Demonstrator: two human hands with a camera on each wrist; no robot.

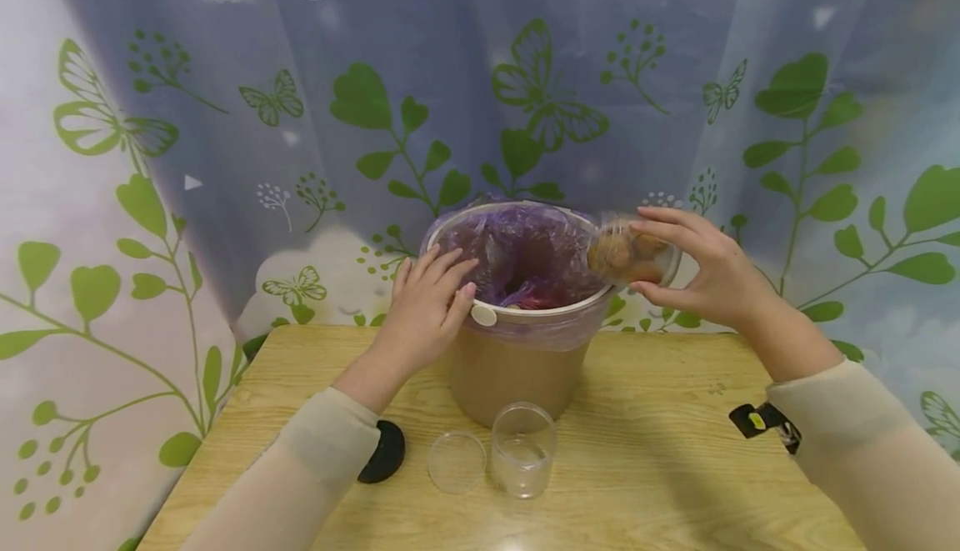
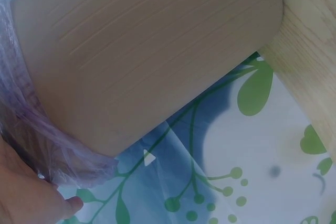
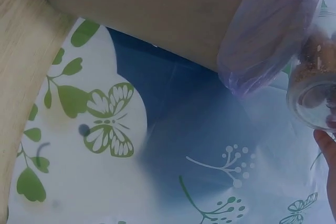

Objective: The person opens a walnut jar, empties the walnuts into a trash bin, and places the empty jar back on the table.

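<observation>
A brown bin (image 1: 517, 376) stands on the table, lined with a thin purple plastic bag (image 1: 555, 230) folded over its pale rim. Something reddish-pink lies inside it. My left hand (image 1: 427, 305) rests at the left of the rim, fingers extended over the opening. The right hand (image 1: 708, 272) grips a clear plastic jar (image 1: 671, 259) by its base, between thumb and fingers. Tipped on its side, the jar has its mouth at the bin's right rim. Brown, rounded lumps (image 1: 626, 251) are inside it; the right wrist view shows its round base (image 3: 315, 103).
In front of the bin, an upright clear jar (image 1: 523, 468) stands on the wooden table (image 1: 637, 468). A clear round lid (image 1: 457, 462) lies just left of it. Near my left sleeve is a black rounded object (image 1: 387, 451). A curtain (image 1: 465, 26) with leaves and butterflies hangs behind.
</observation>
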